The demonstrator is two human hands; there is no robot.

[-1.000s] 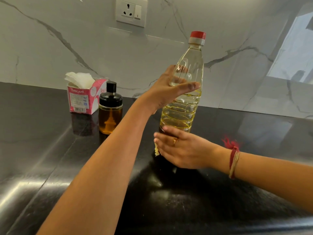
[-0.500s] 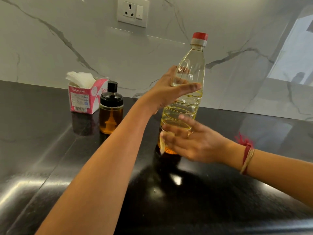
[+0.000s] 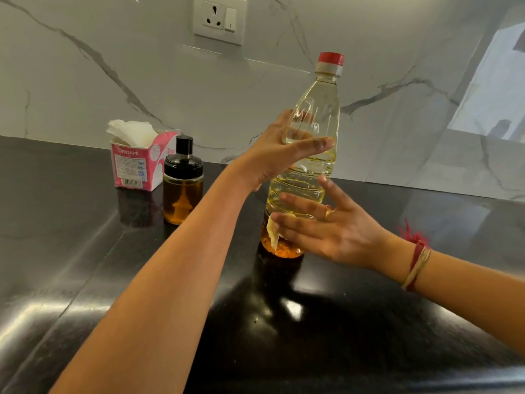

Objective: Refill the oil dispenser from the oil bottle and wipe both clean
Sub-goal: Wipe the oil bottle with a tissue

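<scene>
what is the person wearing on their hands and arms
Both forearms are bare, with no sleeves in view. The right hand has a gold-coloured ring on one finger, and its wrist carries red and beige thread bands with a frayed red tuft. The left hand shows no ring or band.

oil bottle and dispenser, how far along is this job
Refill looks done: the oil dispenser holds amber oil with its lid on, and the oil bottle is capped. In hand: the left hand grips the bottle while the right hand presses a tissue to its lower side. Left: whether the dispenser was wiped can't be told.
</scene>
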